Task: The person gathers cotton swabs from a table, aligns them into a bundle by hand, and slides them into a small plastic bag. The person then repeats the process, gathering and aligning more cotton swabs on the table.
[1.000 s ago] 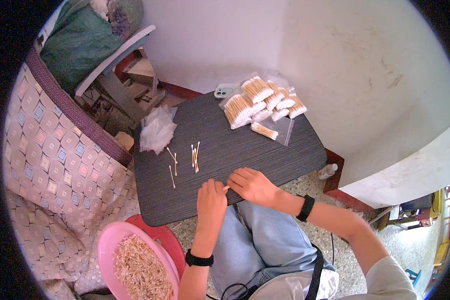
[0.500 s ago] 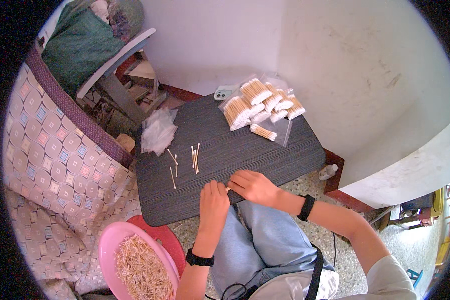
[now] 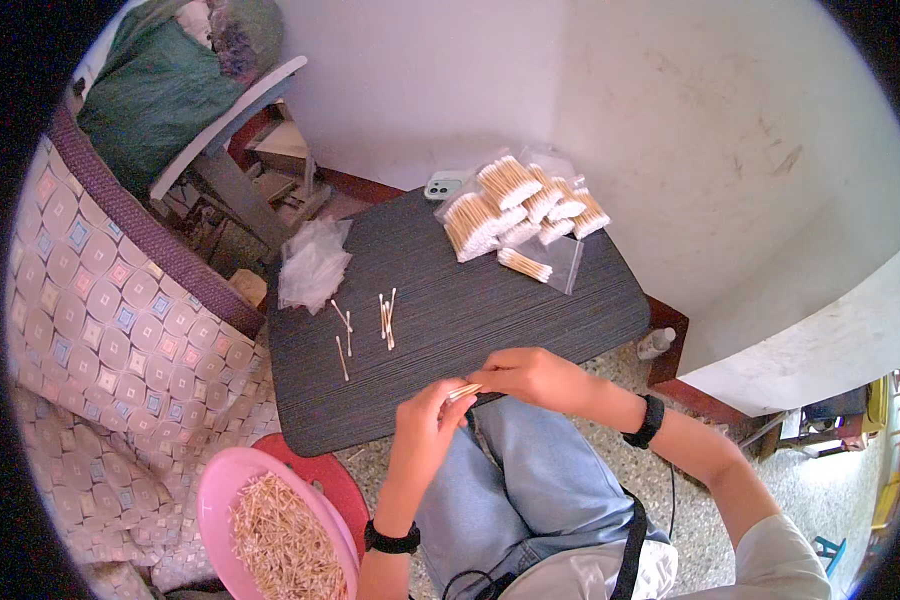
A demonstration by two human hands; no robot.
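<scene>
At the table's near edge, my left hand (image 3: pixel 428 412) is closed around one end of a small bundle of cotton swabs (image 3: pixel 463 392). My right hand (image 3: pixel 532 376) pinches the bundle's other end, its fingers partly hidden from above. Several loose cotton swabs (image 3: pixel 387 322) lie on the dark table (image 3: pixel 450 320), left of centre. Farther back is a clear bag with a short row of swabs (image 3: pixel 525 264), beside a pile of filled swab bags (image 3: pixel 510 205). A stack of flat, clear plastic bags (image 3: pixel 314 265) rests at the table's left edge.
A pink basin (image 3: pixel 210 500) full of loose swabs sits on a red stool (image 3: pixel 340 480) at lower left. The phone (image 3: pixel 443 186) lies at the table's back edge. A white bottle (image 3: pixel 656 344) stands on the floor at right; patterned cloth (image 3: pixel 120 330) hangs at left.
My hands have turned, and the swab bundle between them now shows. The right hand and wrist have shifted slightly right; the left hand has tilted inward.
</scene>
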